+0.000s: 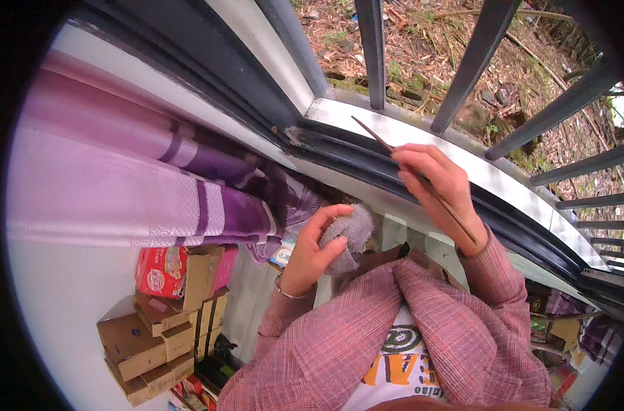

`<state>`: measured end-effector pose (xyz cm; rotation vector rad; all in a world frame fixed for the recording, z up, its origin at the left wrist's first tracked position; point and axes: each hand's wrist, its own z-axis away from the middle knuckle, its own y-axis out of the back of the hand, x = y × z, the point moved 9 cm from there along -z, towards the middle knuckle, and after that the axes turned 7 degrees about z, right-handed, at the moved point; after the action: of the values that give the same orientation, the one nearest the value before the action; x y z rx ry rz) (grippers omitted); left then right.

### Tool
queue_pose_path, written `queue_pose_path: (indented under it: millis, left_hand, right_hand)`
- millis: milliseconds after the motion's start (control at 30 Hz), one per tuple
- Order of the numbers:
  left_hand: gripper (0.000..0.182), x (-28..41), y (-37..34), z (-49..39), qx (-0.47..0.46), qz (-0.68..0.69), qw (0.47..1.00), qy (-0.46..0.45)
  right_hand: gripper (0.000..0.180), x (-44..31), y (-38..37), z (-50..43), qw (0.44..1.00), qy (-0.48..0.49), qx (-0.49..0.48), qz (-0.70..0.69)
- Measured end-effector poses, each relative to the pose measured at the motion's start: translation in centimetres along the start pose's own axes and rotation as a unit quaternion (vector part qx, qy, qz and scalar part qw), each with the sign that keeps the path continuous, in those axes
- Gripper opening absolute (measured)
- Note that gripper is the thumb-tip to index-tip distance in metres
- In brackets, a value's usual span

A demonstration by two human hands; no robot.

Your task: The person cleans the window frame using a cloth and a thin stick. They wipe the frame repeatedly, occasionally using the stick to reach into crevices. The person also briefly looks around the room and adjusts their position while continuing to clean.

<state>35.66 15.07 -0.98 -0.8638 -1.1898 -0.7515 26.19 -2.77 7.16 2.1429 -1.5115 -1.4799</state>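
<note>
A crumpled grey cloth (360,226) is in my left hand (312,251), held between thumb and fingers in front of my chest. My right hand (438,180) grips a thin brown stick (374,134) partway along it. One tapered end of the stick points up and left over the white window sill (337,114); the other end runs back along my right wrist. Below the right hand lies the dark metal track of the window frame (363,146). The cloth and the stick are apart.
Metal window bars (376,56) stand beyond the sill, with leaf-covered ground (425,46) outside. A pink and purple curtain (152,190) hangs at the left. Below it are stacked cardboard boxes (132,339) and a red package (160,272). Various items lie at the lower right.
</note>
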Motion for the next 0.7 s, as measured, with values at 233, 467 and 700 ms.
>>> queue_pose_path:
  millis: [233, 467, 700]
  left_hand:
    - [0.047, -0.3, 3.6, 0.4, 0.051, 0.110, 0.993, -0.006]
    - [0.044, 0.0, 5.2, 0.6, 0.086, 0.254, 0.962, -0.055]
    - [0.031, 1.4, 5.8, 0.6, 0.022, 0.252, 0.962, -0.099]
  right_hand:
    - [0.024, -4.3, -3.3, -1.3, 0.994, 0.097, -0.038, -0.036]
    - [0.038, -9.3, -8.6, 1.8, 0.948, 0.293, -0.120, -0.012]
    - [0.072, -0.2, -12.3, 2.5, 0.968, -0.040, -0.200, -0.146]
